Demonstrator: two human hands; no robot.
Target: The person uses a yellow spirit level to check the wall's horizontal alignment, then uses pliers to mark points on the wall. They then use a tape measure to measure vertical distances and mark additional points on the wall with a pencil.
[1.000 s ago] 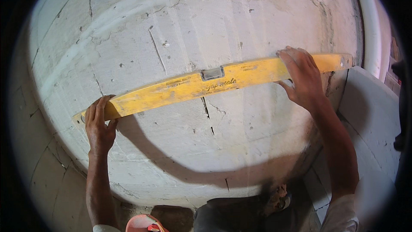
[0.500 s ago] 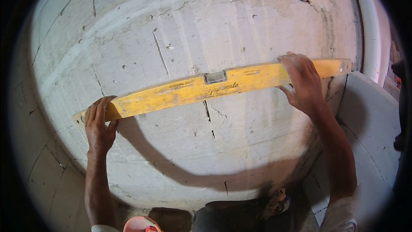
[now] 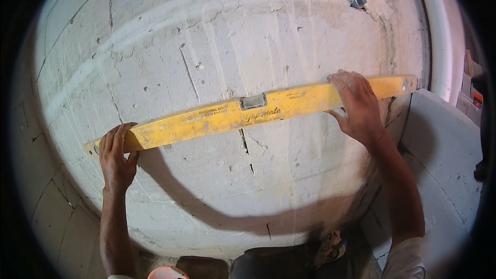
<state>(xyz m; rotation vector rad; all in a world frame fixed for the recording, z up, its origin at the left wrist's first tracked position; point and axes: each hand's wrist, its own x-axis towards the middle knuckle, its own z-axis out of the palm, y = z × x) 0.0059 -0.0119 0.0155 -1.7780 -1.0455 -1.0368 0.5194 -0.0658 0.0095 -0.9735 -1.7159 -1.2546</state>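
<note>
A long yellow spirit level [image 3: 206,124] lies across the pale block wall [image 3: 217,46], its right end higher than its left. Dust and scuffs mark its face, and a vial window sits in the middle of its top edge. My left hand [image 3: 118,156] grips it near the left end, fingers over the top edge and thumb beneath. Toward the right end my right hand [image 3: 356,106] clasps it the same way, with the thumb at the lower edge.
A pipe fitting [image 3: 356,1] sticks out of the wall at the upper right. On the right stands a low block wall [image 3: 439,144], with a white pipe [image 3: 444,36] above it. An orange-pink rounded object [image 3: 168,273] shows at the bottom edge.
In the picture, the wall fitting and the level's right end have shifted slightly left, and the level's left end sits a little lower. Both hands keep their grip.
</note>
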